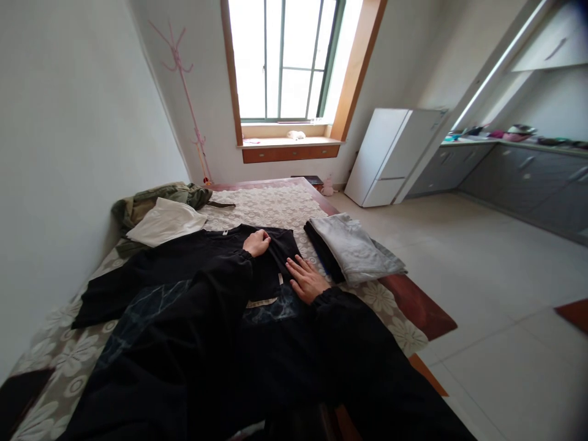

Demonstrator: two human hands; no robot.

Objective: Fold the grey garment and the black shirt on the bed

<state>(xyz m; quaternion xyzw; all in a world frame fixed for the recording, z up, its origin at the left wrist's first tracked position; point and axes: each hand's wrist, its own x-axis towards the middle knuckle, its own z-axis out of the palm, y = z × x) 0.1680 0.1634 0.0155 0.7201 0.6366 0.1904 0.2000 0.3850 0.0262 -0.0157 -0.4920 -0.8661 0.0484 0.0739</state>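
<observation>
A black T-shirt (pixel 179 260) with a dark marbled band lies spread over the lace-covered table, its neckline toward the window. My left hand (pixel 257 243) is closed on the fabric near the neckline, its fingers curled. Lying flat with fingers stretched out, my right hand (pixel 307 280) rests on the shirt's right side, near the sleeve. Part of the right half is folded over, and a small white label shows between the hands. My sleeves hide much of the shirt's lower part.
Folded grey and black clothes (pixel 353 245) sit at the table's right edge. White cloth (pixel 168 222) and an olive garment (pixel 184 195) lie by the left wall. A pink coat stand (pixel 186 92), a fridge (pixel 381 156) and kitchen cabinets (pixel 509 165) stand beyond.
</observation>
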